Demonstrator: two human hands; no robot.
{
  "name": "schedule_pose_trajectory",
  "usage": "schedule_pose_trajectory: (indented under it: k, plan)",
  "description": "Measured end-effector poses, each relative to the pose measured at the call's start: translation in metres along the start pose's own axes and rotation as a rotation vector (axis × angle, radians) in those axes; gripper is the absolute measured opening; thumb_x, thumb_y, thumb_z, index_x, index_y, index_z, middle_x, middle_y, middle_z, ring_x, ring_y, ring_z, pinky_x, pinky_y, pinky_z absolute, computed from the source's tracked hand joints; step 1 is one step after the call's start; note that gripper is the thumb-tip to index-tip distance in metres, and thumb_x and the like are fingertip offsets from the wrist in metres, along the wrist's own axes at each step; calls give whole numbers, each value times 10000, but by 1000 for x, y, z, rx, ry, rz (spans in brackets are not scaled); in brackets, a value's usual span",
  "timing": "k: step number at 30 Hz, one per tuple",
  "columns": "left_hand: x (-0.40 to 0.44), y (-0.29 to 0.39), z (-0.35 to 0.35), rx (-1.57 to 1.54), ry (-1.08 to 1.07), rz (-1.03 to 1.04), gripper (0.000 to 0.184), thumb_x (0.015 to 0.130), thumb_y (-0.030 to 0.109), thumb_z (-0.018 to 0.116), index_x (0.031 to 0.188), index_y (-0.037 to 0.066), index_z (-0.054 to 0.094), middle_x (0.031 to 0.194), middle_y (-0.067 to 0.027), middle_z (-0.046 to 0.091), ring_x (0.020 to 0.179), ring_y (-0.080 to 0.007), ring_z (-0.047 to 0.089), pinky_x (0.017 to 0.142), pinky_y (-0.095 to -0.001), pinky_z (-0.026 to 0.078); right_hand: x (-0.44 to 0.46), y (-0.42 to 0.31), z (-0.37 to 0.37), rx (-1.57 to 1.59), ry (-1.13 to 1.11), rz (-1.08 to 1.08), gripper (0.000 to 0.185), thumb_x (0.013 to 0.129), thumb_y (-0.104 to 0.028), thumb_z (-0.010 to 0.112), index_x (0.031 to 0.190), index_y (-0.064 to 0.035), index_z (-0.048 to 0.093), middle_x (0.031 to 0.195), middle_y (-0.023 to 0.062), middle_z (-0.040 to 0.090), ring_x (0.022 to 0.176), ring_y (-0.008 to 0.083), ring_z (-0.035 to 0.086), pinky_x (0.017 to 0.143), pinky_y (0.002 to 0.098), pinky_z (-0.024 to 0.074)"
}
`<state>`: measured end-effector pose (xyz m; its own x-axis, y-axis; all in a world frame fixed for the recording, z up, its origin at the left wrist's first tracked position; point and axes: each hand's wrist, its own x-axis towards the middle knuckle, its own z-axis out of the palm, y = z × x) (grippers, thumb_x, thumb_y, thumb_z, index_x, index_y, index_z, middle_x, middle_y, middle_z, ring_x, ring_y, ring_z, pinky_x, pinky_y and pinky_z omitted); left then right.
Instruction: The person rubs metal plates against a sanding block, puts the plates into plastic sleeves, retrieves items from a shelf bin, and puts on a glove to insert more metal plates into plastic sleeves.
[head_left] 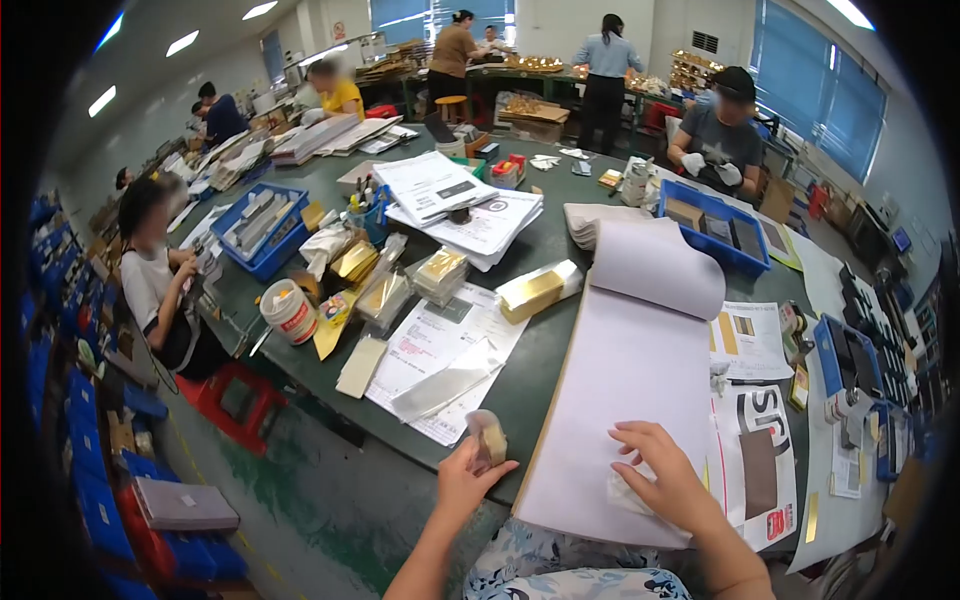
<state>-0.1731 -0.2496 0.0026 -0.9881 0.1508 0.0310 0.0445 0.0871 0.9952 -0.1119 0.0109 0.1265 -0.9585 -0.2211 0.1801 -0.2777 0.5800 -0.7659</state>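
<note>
My left hand [468, 478] holds a small clear plastic packet [487, 438] with something yellowish inside, over the table's front edge. My right hand [655, 470] hovers at the lower part of a long white paper pad [640, 370], its fingers spread and curved. A small translucent piece [628, 492] lies under or beside those fingers; whether they touch it cannot be made out. The pad's top sheets are rolled back at the far end. Left of the pad, a clear plastic sleeve [450, 382] rests on a printed sheet [425, 345].
Wrapped gold pieces [538, 290], a white tub [288, 311] and stacked papers [430, 190] stand on the green table [400, 420]. Blue trays [262, 228] hold parts. A co-worker [720, 135] sits across; another person [155, 275] sits left beside a red stool [235, 400].
</note>
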Motion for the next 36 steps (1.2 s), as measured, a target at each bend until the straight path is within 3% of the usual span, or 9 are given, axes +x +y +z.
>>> schedule_pose_trajectory:
  k: [2,3,4,8,10,14,19,30,36]
  plan:
    - [9,2,-7,-40,-46,22,448,750,-23,769,1149,-32,566,1081,-49,634,954,-84,574,836,-236,494,-20,15,7,-219,152,-32,361,827,-49,666,1179,-36,586,1173,175,557,945,273,597,815,336,493]
    - [18,12,-12,195,17,43,372,707,133,845,949,-18,607,796,-31,649,766,-30,557,639,-242,490,-29,23,12,-240,189,-32,341,811,-45,669,1145,-33,600,1154,174,565,944,295,583,818,358,487]
    - [27,28,-17,343,-3,32,391,691,205,851,926,-6,620,697,-61,637,664,-74,593,578,-274,465,-35,30,16,-259,224,-32,321,795,-42,672,1111,-30,613,1134,174,573,943,317,569,820,380,480]
    - [94,90,-17,792,-44,359,413,708,342,793,956,46,646,763,-144,656,719,-314,644,617,-398,487,-44,44,25,-325,270,-67,288,794,-43,672,1079,-50,628,1146,148,568,1001,300,559,842,381,469]
    - [140,104,-11,1048,-77,369,413,703,366,785,933,54,644,804,-150,666,785,-333,652,646,-423,497,-41,40,23,-365,245,-83,266,792,-52,662,1055,-48,633,1135,142,573,976,304,552,850,390,452]
    - [228,109,13,1261,-131,429,406,689,378,787,883,50,649,826,-158,668,815,-335,657,677,-438,507,-42,47,20,-352,250,-110,237,798,-60,653,1034,-39,636,1125,140,576,965,301,547,840,386,452]
    - [293,105,47,1514,-271,289,477,627,446,803,879,54,700,851,-156,679,837,-330,655,732,-418,524,-42,46,15,-278,247,-127,226,813,-79,639,1031,-21,630,1102,138,585,924,280,553,825,368,460]
    - [319,94,55,1524,-406,113,558,560,475,815,870,30,685,929,-166,679,888,-319,657,769,-406,528,-43,49,15,-252,232,-85,230,811,-74,634,1036,-26,630,1110,126,588,926,276,552,823,355,460]
    - [326,76,41,1472,-378,192,642,539,476,835,947,35,607,973,-180,652,939,-354,630,802,-437,505,-46,55,20,-248,272,-67,222,824,-92,640,1041,-42,638,1105,104,598,942,268,556,818,351,462]
